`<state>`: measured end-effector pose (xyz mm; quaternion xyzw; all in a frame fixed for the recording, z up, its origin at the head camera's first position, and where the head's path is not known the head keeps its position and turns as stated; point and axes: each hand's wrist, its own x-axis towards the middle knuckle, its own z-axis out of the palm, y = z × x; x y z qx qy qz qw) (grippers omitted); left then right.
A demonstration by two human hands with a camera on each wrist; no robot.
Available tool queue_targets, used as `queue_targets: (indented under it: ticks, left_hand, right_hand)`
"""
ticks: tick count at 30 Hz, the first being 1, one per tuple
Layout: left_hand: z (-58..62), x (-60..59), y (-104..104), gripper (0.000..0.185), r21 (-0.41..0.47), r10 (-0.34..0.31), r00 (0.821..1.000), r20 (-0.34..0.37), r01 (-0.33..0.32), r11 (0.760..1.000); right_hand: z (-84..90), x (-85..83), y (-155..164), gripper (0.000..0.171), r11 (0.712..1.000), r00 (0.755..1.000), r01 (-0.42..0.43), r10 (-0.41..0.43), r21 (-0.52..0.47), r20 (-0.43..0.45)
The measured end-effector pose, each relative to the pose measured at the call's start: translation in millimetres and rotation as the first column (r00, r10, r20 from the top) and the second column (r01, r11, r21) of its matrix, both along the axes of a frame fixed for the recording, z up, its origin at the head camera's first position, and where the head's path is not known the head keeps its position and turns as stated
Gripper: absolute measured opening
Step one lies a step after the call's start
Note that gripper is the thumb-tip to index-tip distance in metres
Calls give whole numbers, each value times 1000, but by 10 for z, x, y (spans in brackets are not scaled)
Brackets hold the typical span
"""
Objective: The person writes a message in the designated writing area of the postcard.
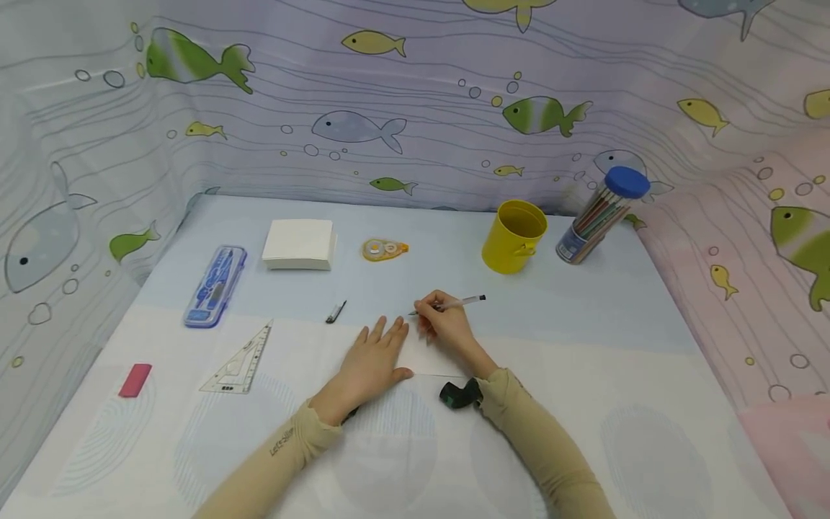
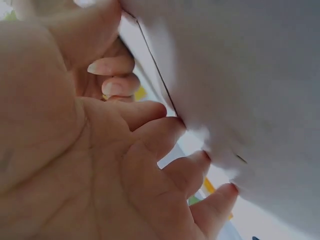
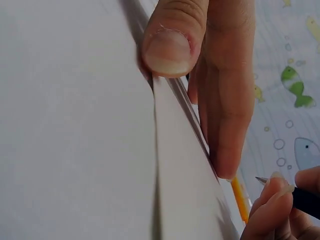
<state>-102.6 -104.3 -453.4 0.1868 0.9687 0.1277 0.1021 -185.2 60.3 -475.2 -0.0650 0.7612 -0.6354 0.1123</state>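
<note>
My left hand (image 1: 379, 349) lies flat with spread, straight fingers on a white sheet of paper (image 1: 433, 362) at the table's middle. In the left wrist view the left hand's fingertips (image 2: 165, 125) press the paper (image 2: 250, 75). My right hand (image 1: 433, 317) pinches a pen (image 1: 463, 302), whose tip points left at the sheet's far edge, just beyond the left fingers. The right wrist view shows the left thumb (image 3: 172, 42) on the paper (image 3: 75, 130) and the pen tip (image 3: 262, 180) close by.
A pen cap (image 1: 336, 311) lies just left of the hands. Further left are a clear set square (image 1: 241, 360), a red eraser (image 1: 135, 380) and a blue geometry case (image 1: 215, 285). At the back stand a white pad (image 1: 300, 244), correction tape (image 1: 385, 249), a yellow cup (image 1: 514, 236) and a pencil tube (image 1: 599, 216).
</note>
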Motion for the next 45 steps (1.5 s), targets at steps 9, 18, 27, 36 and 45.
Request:
queue_targets:
  ticks: [9,18,27,36,45]
  left_hand:
    - [36,16,-87,66,60,-42,999,21,41,997]
    - [10,22,-90,62,3,-73,997,-35,74,997]
    - [12,39,-55,59,-1,-66,993,-100,66,998]
    - [-12,63,-49,59,5,-63,991,-114,64,998]
    - [-23,41,-71,57,19,-70,988,-136,73,997]
  right_hand:
    - [-24,-9,-9,19,1000,999,11,-9,-22,51]
    - [-19,-8,-58,32,1000,999,18,-19,23,48]
    - [-56,-40,-142,34,995,994,-10,20,98,-103]
    - [-127,-8,-142,34,986,977,-6,41,166,-210]
    - [-164,-51,-146,35,984,970,-4,47,177,-238]
